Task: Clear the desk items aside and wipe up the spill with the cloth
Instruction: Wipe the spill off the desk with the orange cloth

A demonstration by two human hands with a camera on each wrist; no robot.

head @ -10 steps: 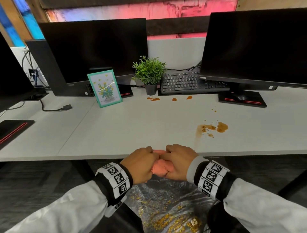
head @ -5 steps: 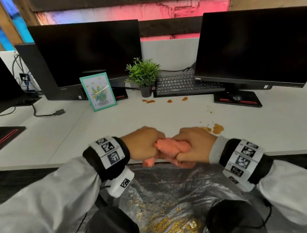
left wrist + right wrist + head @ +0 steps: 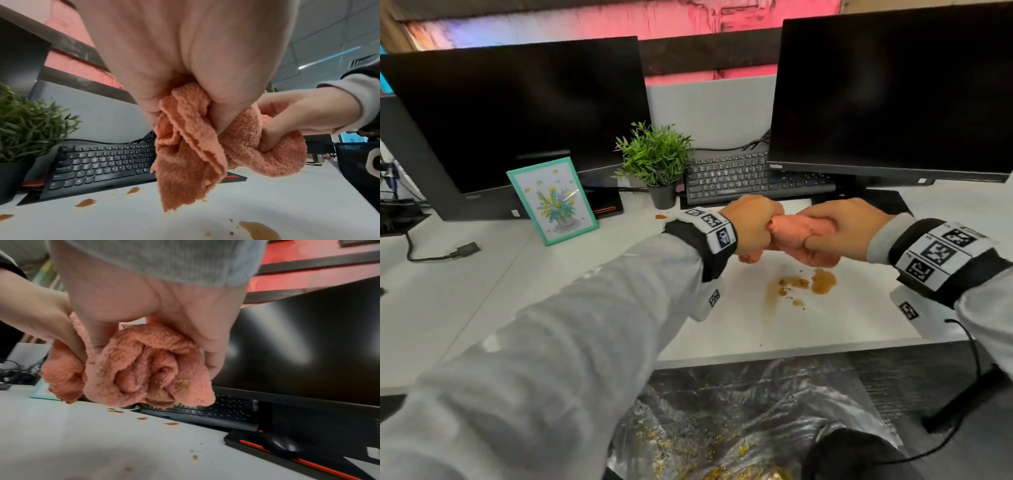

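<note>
Both hands hold a bunched orange cloth [image 3: 789, 234] in the air above the white desk [image 3: 551, 274]. My left hand [image 3: 755, 226] grips its left end, and my right hand [image 3: 835, 233] grips the right end. In the left wrist view a loose corner of the cloth [image 3: 185, 170] hangs down. In the right wrist view the cloth [image 3: 144, 369] carries yellow crumbs in its folds. A brown spill [image 3: 804, 284] lies on the desk just below the hands. Smaller brown drops [image 3: 86, 203] sit in front of the keyboard [image 3: 739, 178].
A potted plant [image 3: 654, 161] and a teal picture frame [image 3: 553, 200] stand at the back beside the keyboard. Two dark monitors [image 3: 893, 89] rise behind, their bases on the desk. A cable plug [image 3: 465, 250] lies at the left. A crumpled plastic bag [image 3: 739, 428] with yellow crumbs sits below the desk edge.
Both hands have risen from below the desk edge and moved forward over the desk with the cloth, now above the brown spill.
</note>
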